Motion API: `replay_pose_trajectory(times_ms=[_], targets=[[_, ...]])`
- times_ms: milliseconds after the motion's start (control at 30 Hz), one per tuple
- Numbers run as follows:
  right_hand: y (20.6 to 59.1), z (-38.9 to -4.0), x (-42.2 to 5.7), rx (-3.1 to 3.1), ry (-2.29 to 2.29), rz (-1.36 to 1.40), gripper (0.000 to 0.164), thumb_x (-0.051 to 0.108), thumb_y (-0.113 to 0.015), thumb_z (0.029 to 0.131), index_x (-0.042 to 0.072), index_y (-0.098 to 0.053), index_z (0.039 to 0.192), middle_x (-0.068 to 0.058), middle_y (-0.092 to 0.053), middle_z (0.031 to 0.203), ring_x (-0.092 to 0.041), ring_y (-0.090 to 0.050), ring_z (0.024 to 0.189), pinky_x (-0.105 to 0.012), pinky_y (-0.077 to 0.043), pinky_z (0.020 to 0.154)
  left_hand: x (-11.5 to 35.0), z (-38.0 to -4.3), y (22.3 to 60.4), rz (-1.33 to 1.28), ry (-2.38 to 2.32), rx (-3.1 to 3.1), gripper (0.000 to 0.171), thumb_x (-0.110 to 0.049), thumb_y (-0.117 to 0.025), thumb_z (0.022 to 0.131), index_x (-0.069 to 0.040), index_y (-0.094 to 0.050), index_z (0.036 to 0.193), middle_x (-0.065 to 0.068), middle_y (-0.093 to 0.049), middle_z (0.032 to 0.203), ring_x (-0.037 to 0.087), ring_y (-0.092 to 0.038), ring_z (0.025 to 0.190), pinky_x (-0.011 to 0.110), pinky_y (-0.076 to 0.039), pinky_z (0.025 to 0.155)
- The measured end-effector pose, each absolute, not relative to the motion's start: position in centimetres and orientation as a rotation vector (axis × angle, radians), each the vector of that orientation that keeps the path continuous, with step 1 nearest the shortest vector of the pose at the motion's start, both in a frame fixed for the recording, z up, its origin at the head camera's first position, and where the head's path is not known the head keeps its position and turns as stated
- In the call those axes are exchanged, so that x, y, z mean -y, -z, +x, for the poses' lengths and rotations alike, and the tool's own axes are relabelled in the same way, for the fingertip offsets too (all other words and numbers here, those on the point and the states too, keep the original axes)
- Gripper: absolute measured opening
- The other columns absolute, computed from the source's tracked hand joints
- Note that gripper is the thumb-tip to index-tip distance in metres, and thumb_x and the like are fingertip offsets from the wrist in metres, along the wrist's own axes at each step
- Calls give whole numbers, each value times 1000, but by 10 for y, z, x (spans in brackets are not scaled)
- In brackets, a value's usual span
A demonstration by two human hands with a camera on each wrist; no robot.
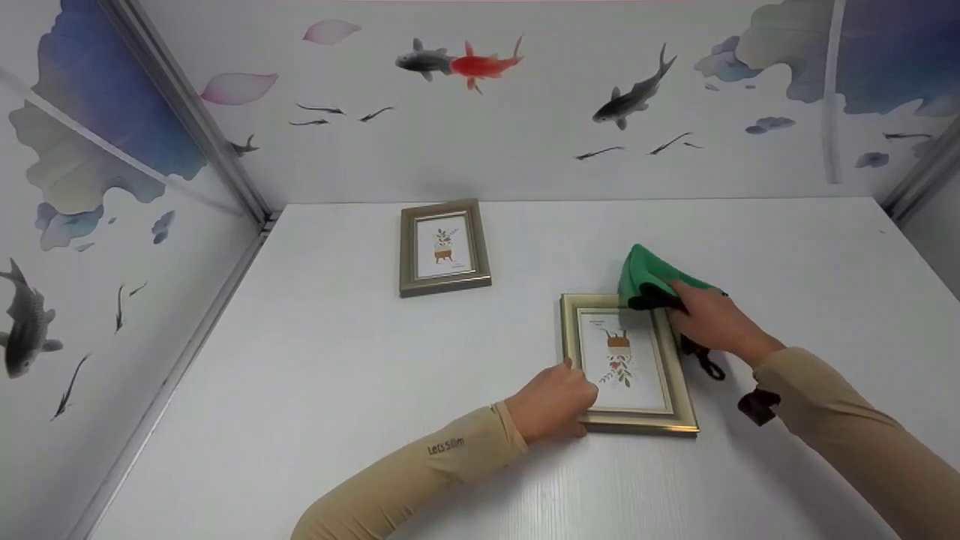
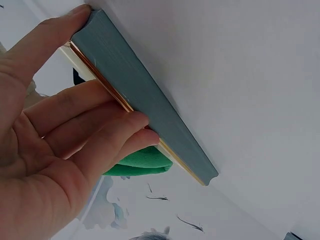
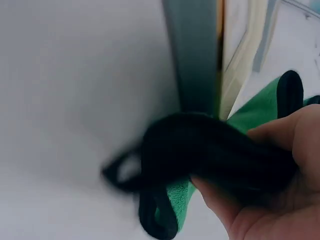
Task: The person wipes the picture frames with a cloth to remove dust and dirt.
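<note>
A gold picture frame (image 1: 679, 390) with a plant print lies on the white table, its print upside down in the head view. My left hand (image 1: 553, 401) holds the frame at its near left corner. In the left wrist view the thumb and fingers (image 2: 107, 145) of that hand bear on the frame's side edge (image 2: 145, 100). Over the frame's far right corner, my right hand (image 1: 712, 315) grips a green cloth (image 1: 649, 270) with a black border. The right wrist view shows the cloth's black edge and loop (image 3: 122, 170) bunched in the fingers, partly blurred.
A second, similar picture frame (image 1: 407, 255) lies farther back and to the left on the white table (image 1: 337, 360). White panels (image 1: 525, 150) printed with fish and lotus leaves stand along the table's back and left sides.
</note>
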State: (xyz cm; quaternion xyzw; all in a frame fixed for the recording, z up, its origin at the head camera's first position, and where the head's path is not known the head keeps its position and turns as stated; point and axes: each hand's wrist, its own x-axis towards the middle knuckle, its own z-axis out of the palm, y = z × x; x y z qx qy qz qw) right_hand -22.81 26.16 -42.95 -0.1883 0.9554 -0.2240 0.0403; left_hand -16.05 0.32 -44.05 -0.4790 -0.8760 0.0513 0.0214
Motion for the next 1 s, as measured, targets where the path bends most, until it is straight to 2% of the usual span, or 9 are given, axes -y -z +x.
replay_pose_trajectory(times_ms=[100, 233, 333, 400, 500, 600, 800, 1000], targets=[[429, -217, -258, -2927, 706, -566, 41, 2, -47, 94, -15, -40, 132, -33, -58, 111, -34, -60, 86, -52, -48, 78, -3, -160, 440, -1484, -140, 2729, 19, -27, -80, 78, -11, -71, 80, -3, -64, 68, 9, -50, 60, 28, -49, 88], [428, -196, -256, -2930, 708, -554, 41, 1, -49, 92, -13, -43, 130, -28, -60, 106, -29, -58, 82, -48, -49, 73, -2, -160, 440, -1480, -127, 2732, 20, -27, -81, 77, -11, -70, 78, -3, -60, 65, 9, -41, 59, 26, -51, 72], [427, -178, -256, -2932, 735, -552, 41, 0, -53, 89, -11, -46, 128, -25, -61, 105, -26, -58, 81, -43, -49, 68, -2, -160, 440, -1478, -135, 2721, 21, -28, -81, 76, -11, -70, 77, -3, -60, 64, 9, -41, 59, 25, -50, 67], [428, -166, -256, -2940, 748, -564, 41, -1, -56, 86, -11, -48, 126, -21, -62, 100, -23, -57, 76, -39, -49, 63, -3, -159, 440, -1474, -142, 2714, 21, -28, -82, 76, -11, -70, 76, -3, -60, 64, 8, -45, 59, 25, -51, 70], [428, -148, -256, -2958, 753, -581, 42, -2, -60, 82, -9, -51, 123, -17, -63, 96, -19, -55, 73, -35, -47, 59, -4, -159, 440, -1471, -136, 2704, 23, -29, -83, 74, -11, -70, 73, -3, -61, 63, 9, -52, 59, 29, -51, 84], [429, -134, -256, -2947, 775, -558, 44, 0, -63, 80, -7, -52, 122, -11, -63, 91, -14, -54, 68, -31, -46, 55, -4, -159, 441, -1470, -119, 2697, 24, -29, -84, 73, -12, -69, 69, -3, -60, 61, 7, -51, 57, 31, -47, 93], [428, -122, -257, -2883, 887, -426, 46, 4, -65, 81, -8, -52, 125, -13, -65, 90, -12, -54, 60, -27, -45, 48, -3, -161, 440, -1491, -91, 2726, 20, -24, -81, 76, -10, -68, 71, -4, -58, 60, 8, -35, 56, 27, -50, 79], [430, -136, -260, -2908, 1002, -358, 43, 2, -58, 85, -12, -52, 125, -16, -65, 88, -14, -52, 55, -28, -43, 43, -4, -162, 438, -1531, -144, 2735, 15, -23, -80, 78, -10, -72, 78, -3, -63, 65, 8, -37, 56, 26, -47, 89]])
